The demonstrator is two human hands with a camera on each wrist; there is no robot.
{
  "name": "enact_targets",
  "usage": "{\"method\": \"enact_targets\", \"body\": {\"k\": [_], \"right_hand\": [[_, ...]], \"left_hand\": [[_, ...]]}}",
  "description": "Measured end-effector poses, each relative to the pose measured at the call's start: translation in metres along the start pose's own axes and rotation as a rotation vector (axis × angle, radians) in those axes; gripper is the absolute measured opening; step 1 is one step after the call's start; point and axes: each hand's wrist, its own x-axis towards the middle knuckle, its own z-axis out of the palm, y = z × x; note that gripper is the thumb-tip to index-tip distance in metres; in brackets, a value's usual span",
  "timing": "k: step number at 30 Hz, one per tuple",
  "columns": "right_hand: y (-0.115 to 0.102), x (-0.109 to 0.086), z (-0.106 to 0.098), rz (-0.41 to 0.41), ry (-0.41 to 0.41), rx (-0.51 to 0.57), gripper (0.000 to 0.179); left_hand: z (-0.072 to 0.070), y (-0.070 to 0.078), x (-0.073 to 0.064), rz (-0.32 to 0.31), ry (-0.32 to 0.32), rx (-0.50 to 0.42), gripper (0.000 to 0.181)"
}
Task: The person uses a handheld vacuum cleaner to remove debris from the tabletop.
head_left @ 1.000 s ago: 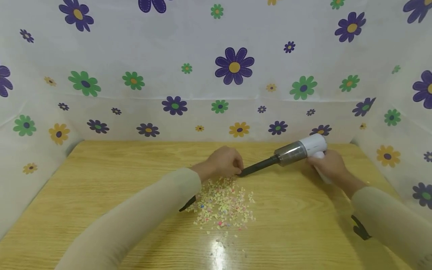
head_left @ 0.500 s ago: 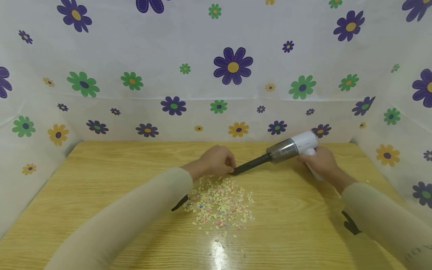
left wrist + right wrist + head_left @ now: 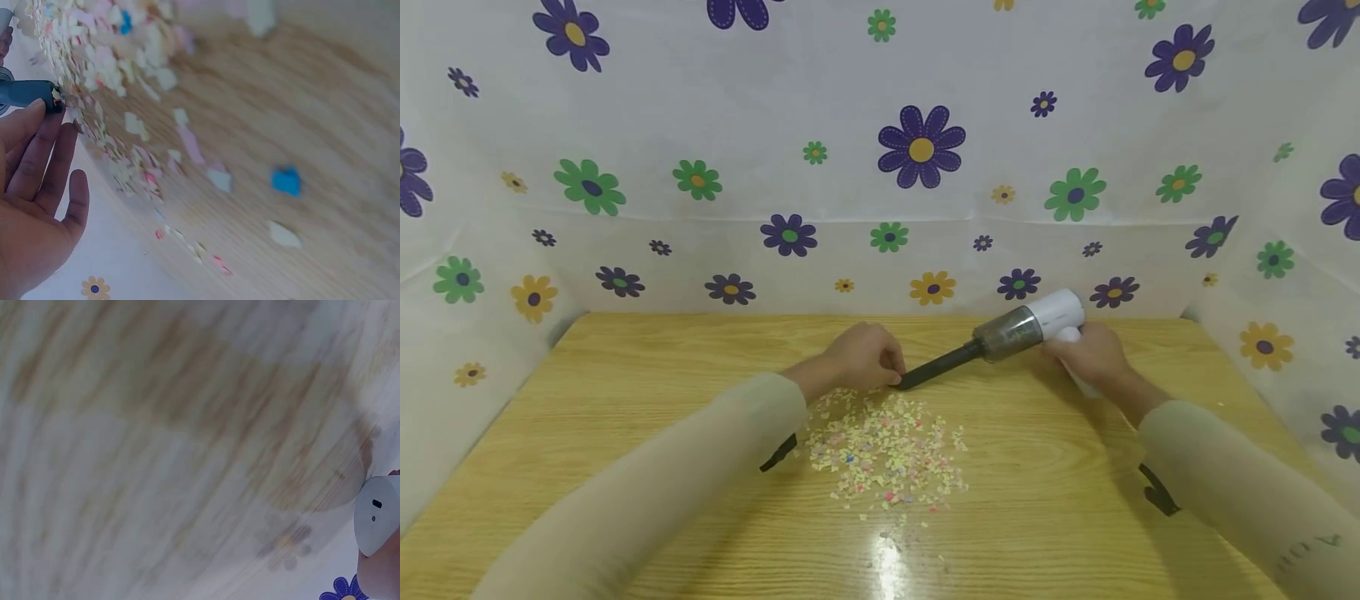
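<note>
A handheld vacuum cleaner (image 3: 1009, 333), with a white body, a see-through dust cup and a black nozzle (image 3: 942, 367), slants down to the left over the table. My right hand (image 3: 1093, 358) grips its white handle; the handle's end (image 3: 5, 19) shows at the left wrist view's corner. At the nozzle's tip, the thumb and fingers of my left hand (image 3: 861, 358) pinch it, as the left wrist view confirms. Small paper bits (image 3: 891, 454), mostly pale yellow with some pink and blue, lie scattered just in front of the tip.
The wooden table (image 3: 1060, 483) reaches back to a white cloth (image 3: 737, 108) with printed flowers, which also hangs along both sides. A few stray bits trail toward the near edge. Both forearms span the table from the front corners.
Both hands and the vacuum cleaner have moved left together, the nozzle tip passing along the back of the paper bits. The grips look the same.
</note>
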Motion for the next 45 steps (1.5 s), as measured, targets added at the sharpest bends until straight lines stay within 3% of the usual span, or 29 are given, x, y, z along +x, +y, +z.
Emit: {"method": "enact_targets", "body": {"k": [17,22,36,45], "right_hand": [[-0.017,0.003,0.013,0.008,0.0,-0.005,0.033],[-0.02,0.002,0.015,0.018,0.012,0.022,0.034],[-0.026,0.007,0.026,0.031,0.056,0.004,0.035],[-0.038,0.01,0.032,0.016,0.046,0.04,0.033]], "left_hand": [[-0.011,-0.016,-0.01,-0.006,-0.011,-0.028,0.004],[-0.015,-0.019,-0.011,-0.029,0.01,-0.073,0.006],[-0.016,-0.026,-0.014,-0.066,0.038,-0.067,0.007],[-0.02,-0.04,-0.017,-0.075,0.046,-0.074,0.007]]}}
